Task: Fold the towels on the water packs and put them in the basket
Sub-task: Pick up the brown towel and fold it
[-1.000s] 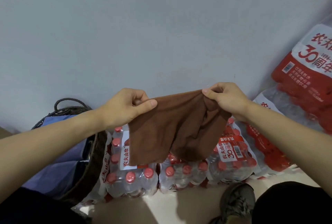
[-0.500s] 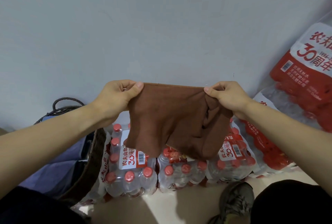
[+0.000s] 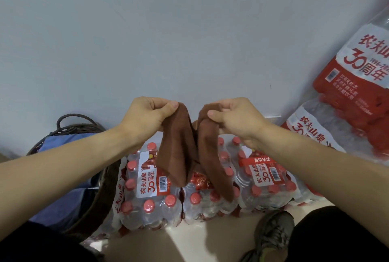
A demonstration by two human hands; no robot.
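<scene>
I hold a brown towel (image 3: 179, 152) in the air above the water packs (image 3: 151, 200). My left hand (image 3: 147, 116) pinches one top corner and my right hand (image 3: 233, 118) pinches the other. The two corners are close together, so the towel hangs in two narrow folds with a gap between them. Its lower ends dangle just over the red bottle caps. The dark woven basket (image 3: 99, 198) stands at the left beside the packs, with blue cloth (image 3: 63, 148) inside it.
A pale wall rises right behind the packs. More shrink-wrapped water packs with red labels (image 3: 357, 85) are stacked at the right. My shoe (image 3: 273, 234) rests on the light floor in front of the packs.
My hands have come together, bringing the towel's top corners close. The towel, spread flat between them before, now hangs doubled in two narrow folds.
</scene>
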